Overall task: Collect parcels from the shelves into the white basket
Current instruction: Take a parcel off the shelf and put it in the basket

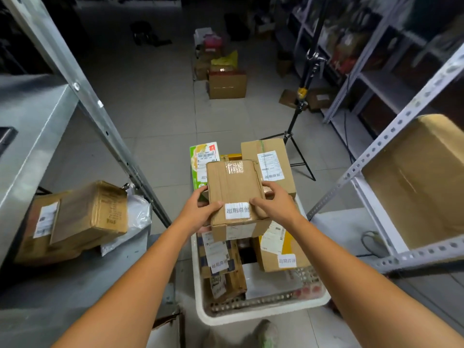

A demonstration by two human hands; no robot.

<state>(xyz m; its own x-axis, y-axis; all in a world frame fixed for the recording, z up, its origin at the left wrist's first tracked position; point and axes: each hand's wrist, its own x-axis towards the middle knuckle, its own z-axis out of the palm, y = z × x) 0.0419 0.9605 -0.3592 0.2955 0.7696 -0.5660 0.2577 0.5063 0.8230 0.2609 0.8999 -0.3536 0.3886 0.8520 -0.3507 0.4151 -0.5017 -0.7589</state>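
A brown cardboard parcel [233, 187] with a white label on its near edge is held over the white basket [263, 310]. My left hand [198, 209] grips its left side and my right hand [276, 202] grips its right side. The basket stands on the floor between two shelf units and holds several parcels: a taller brown box [270, 162] at the far right, a green and white packet [203, 159] at the far left, and a yellow-brown box [283, 252] on the right.
On the left metal shelf [37, 116] lie a brown box [82, 217] and a clear plastic bag [135, 217]. A large brown box [421, 177] sits on the right shelf. A black tripod [298, 121] stands beyond the basket. More boxes [226, 84] are on the floor farther down the aisle.
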